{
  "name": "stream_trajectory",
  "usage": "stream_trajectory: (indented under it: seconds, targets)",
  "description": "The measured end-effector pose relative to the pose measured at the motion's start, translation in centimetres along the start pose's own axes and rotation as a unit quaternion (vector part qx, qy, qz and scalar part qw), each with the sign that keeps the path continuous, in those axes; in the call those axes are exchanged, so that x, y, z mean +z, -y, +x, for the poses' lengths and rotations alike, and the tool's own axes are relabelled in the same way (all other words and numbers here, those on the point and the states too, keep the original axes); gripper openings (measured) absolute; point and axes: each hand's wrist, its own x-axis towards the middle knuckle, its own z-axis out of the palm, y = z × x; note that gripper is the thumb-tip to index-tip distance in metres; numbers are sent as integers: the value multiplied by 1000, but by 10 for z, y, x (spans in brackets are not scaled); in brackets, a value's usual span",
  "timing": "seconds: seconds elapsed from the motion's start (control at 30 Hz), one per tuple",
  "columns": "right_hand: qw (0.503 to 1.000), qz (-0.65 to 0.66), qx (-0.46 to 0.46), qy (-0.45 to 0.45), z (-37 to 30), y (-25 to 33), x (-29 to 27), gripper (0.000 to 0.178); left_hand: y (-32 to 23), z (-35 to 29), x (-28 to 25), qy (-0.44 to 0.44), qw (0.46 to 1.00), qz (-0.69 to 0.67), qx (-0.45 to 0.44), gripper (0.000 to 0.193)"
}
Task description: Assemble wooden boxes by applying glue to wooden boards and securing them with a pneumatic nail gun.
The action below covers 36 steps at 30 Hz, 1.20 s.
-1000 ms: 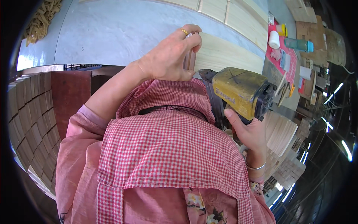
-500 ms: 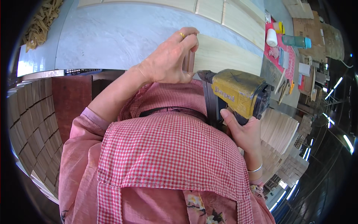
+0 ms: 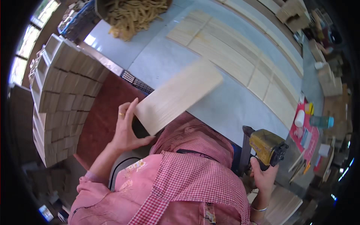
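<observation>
Beyond the held board (image 3: 180,96), tan strips (image 3: 133,17) spill from a container (image 3: 99,10).

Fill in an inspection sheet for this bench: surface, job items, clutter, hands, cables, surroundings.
Surface: pale grey table, bearing flat pale boards.
Job items: pale wooden piece, held over the table's near edge, far end blurred; yellow-and-black nail gun.
Clutter: tan strips heaped at far left; white bottle and teal bottle at right.
Hands: left hand grips the wooden piece by its near end; right hand holds the nail gun.
Cables: dark curved line beside the left forearm, cannot tell if a cable.
Surroundings: stacked wooden pieces at left; cardboard boxes at far right.
</observation>
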Motion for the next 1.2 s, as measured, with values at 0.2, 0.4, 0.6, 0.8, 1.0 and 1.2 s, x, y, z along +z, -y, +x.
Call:
stream_trajectory:
  seconds: [0.2, 0.4, 0.6, 0.8, 1.0, 1.2]
  targets:
    - [999, -9, 32, 2, 6, 12, -1, 35, -50, 4, 49, 29, 970, -223, -89, 72]
    - [995, 2, 30, -97, -4, 7, -9, 32, -36, 59, 81, -131, 982, -98, 90, 40]
    - [989, -143, -43, -7, 15, -6, -30, 43, 29, 149, 53, -277, 944, -72, -164, 45]
    - [985, -157, -7, 68, 39, 33, -11, 32, 9, 190, 67, -157, 968, -67, -185, 46]
    - [986, -137, -50, 84, 45, 27, -5, 30, 6, 195, 76, -194, 972, 13, -130, 50]
    - [986, -116, -83, 89, 62, 22, -2, 27, 8, 190, 81, -226, 964, 69, -121, 52]
